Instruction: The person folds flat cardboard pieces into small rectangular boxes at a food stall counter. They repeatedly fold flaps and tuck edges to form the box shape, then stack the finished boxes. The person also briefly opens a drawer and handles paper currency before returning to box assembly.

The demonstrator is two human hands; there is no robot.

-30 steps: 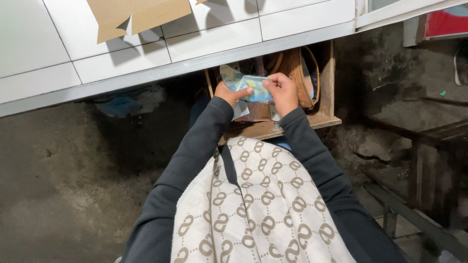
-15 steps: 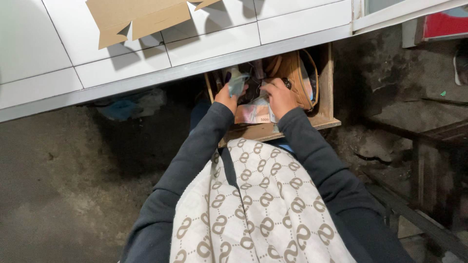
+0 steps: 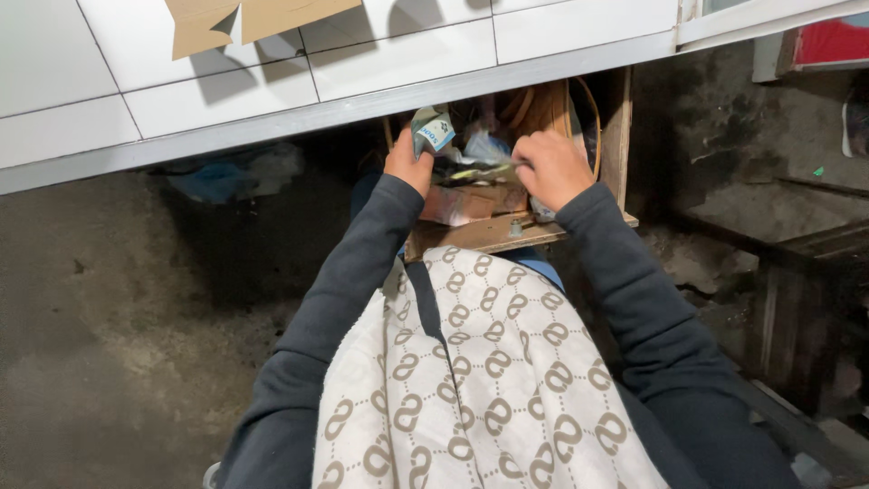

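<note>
Left hand (image 3: pixel 409 163) pinches a folded packet (image 3: pixel 433 132); right hand (image 3: pixel 549 167) fisted on dark clutter in the drawer (image 3: pixel 507 234). Best lift the packet clear before tugging.

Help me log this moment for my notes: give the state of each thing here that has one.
Wooden drawer: pulled open beneath the white tiled counter, cluttered.
Blue-and-white packet: crumpled, pinched in the left hand.
Right hand: closed on clear plastic wrap.
Cardboard piece: lying flat on the counter.
</note>
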